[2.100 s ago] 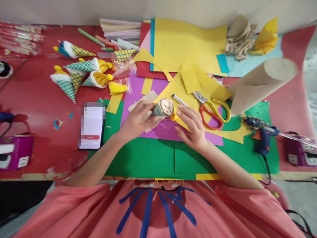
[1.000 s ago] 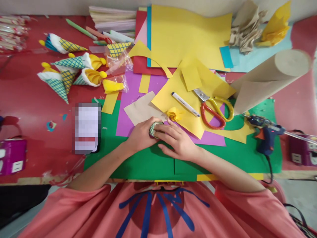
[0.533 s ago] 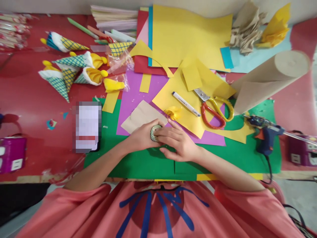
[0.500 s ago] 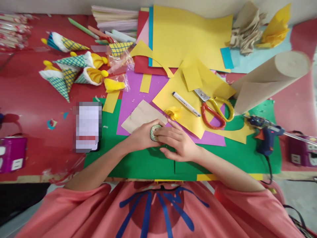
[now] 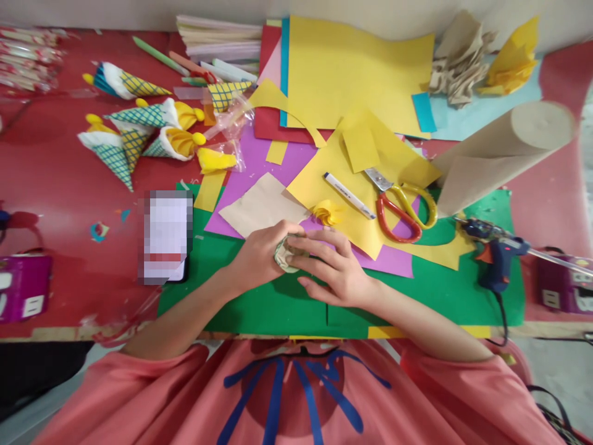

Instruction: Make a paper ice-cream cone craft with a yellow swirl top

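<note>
Left grip (image 5: 259, 256) hugged the paper cone (image 5: 281, 256), seemingly to steady it, while the wide right grip (image 5: 340, 275) fingered its mouth!

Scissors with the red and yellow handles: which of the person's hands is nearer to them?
Right. The right hand is to the scissors' left and closer to the wearer, at the mouth of the cone; the left hand, gripping that cone, is farther left.

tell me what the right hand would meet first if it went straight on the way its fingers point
The right hand would first meet the small green-patterned cone; it seems to be right at the cone's opening, though how deep is unclear. Beyond is the left hand, holding the cone.
</note>
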{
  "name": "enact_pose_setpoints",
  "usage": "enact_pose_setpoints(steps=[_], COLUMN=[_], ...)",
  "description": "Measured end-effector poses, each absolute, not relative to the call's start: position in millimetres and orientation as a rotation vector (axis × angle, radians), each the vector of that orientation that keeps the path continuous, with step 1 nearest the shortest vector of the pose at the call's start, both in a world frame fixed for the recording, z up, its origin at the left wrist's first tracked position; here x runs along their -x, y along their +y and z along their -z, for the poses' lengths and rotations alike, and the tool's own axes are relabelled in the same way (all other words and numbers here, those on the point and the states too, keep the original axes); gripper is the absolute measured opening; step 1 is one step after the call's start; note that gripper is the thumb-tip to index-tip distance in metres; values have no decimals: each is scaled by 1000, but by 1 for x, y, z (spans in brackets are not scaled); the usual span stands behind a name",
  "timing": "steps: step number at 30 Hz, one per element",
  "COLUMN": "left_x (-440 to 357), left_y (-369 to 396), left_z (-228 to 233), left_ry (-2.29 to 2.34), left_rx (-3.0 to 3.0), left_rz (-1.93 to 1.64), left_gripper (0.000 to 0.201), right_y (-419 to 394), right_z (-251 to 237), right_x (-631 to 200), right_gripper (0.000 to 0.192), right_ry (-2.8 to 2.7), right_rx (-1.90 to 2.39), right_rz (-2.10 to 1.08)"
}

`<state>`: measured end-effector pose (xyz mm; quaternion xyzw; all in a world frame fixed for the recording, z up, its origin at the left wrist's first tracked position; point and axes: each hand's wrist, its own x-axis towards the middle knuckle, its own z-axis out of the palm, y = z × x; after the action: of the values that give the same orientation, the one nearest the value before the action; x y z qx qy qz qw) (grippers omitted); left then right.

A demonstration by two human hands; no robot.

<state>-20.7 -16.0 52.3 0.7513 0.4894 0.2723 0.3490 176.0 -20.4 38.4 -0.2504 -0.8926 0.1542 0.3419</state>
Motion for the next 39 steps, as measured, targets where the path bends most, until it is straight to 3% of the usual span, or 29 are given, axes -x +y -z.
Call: enact_pose_setpoints(steps=[9,27,34,39], left_x=[20,23,26,29], left_y=[-15,-21,-16,-5], left_z=[-45,-43,-43,-39], left_ry=[1313,1386,1274,1238], left_rx=[-1971,-2192,-2168,-2080], left_rz=[-646,-485,-681,-756], left_gripper=[29,38,62,41], right_y=[-20,-21,-18,-15], right_z=[-33,-32,-27,-26], right_x=[-177,-175,-175,-175], right_gripper=[25,24,26,29], right_ry=[-2339,-2344,-2342,-2372], right_rx=[691,718,789,865], right_rz=[-266,-533,-317,-269])
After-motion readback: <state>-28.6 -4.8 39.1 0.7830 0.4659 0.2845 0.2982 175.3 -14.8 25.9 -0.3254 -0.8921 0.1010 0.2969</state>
